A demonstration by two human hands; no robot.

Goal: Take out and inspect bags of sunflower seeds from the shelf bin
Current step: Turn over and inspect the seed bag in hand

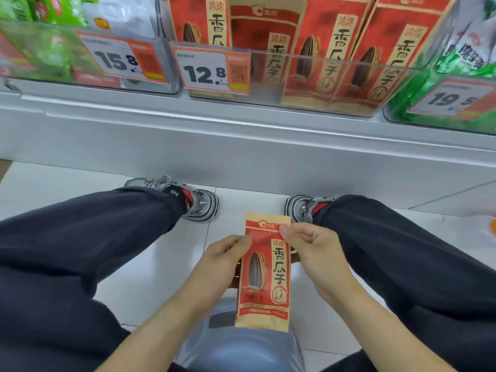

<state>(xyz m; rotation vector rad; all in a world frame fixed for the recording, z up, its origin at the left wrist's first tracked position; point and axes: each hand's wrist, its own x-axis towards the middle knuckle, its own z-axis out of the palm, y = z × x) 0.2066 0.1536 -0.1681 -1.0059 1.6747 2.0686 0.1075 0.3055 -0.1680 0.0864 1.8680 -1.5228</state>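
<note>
Left hand [228,253] and right hand [308,245] each pinch one seed bag [264,272], held below the shelf bin [295,81].

- Held bag [264,275]: kraft-like tan paper, matt, with a smoother red printed panel.
- Shelf bin [349,76]: clear hard plastic, glossy, catching reflections.
- Bags in bin [316,30]: same matt tan and red paper look.
- Green packs [429,98]: shiny crinkled film, probably plastic.
- Shelf edge [241,146]: smooth pale grey, satin finish.
- Floor tiles [150,264]: white, glossy.
- Trousers [80,237]: dark matt cloth.
</note>
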